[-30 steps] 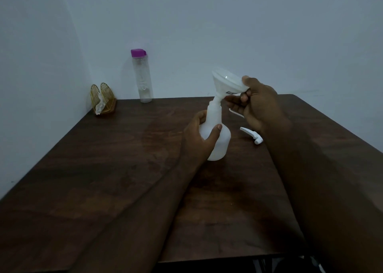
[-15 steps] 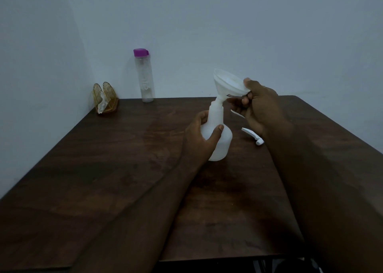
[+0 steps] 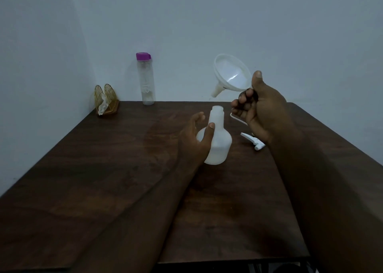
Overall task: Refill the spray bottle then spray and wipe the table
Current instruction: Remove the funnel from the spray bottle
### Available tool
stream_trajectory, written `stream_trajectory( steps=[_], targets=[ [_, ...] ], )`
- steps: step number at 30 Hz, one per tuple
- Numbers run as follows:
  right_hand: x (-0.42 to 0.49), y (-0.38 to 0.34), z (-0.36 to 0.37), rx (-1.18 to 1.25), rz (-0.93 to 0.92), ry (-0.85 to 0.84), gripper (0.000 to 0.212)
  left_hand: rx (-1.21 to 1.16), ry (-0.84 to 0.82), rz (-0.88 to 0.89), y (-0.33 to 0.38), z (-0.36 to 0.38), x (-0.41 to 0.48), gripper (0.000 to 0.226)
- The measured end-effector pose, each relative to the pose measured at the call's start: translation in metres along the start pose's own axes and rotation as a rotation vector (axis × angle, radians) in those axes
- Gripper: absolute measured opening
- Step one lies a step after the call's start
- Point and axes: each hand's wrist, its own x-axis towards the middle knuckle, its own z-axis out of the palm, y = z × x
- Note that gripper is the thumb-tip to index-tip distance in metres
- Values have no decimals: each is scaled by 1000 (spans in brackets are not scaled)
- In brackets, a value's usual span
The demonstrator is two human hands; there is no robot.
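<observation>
Funnel [image 3: 232, 75] tilted above the open bottle [image 3: 219, 142].
Right hand [image 3: 263, 111] pinches its rim; left hand [image 3: 192, 142] spread loosely, thumb touching the bottle.

No readable text, label or number anywhere.
</observation>
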Motion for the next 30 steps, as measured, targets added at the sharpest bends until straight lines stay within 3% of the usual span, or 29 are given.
stream_trajectory(
  steps=[3, 6, 11, 13, 16, 20, 26, 30],
  targets=[
    [-11, -8, 15, -186, -142, -16, 44, -43, 72, -12, -2, -10, 6, 49],
    [-19, -9, 34, -427, -307, -15, 39, 15, 86, 0, -13, -37, 16, 31],
    [-34, 35, 78, -1056, -691, 61, 33, 208, 11, -61, -48, -99, 27, 1],
    [-38, 64, 99, -1160, -722, 52, 33, 287, 20, -165, -61, -118, 30, 10],
    [-24, 107, 120, -1171, -710, 19, 23, 287, 76, -296, -78, -135, 34, 14],
    [15, 141, 134, -1313, -621, 23, 23, 210, 94, -346, -91, -142, 41, 15],
    [80, 174, 143, -1546, -450, -44, 14, 205, -1, -311, -107, -135, 61, 17],
    [114, 189, 150, -1715, -442, -159, 12, 310, -84, -291, -117, -129, 75, 20]
  ],
)
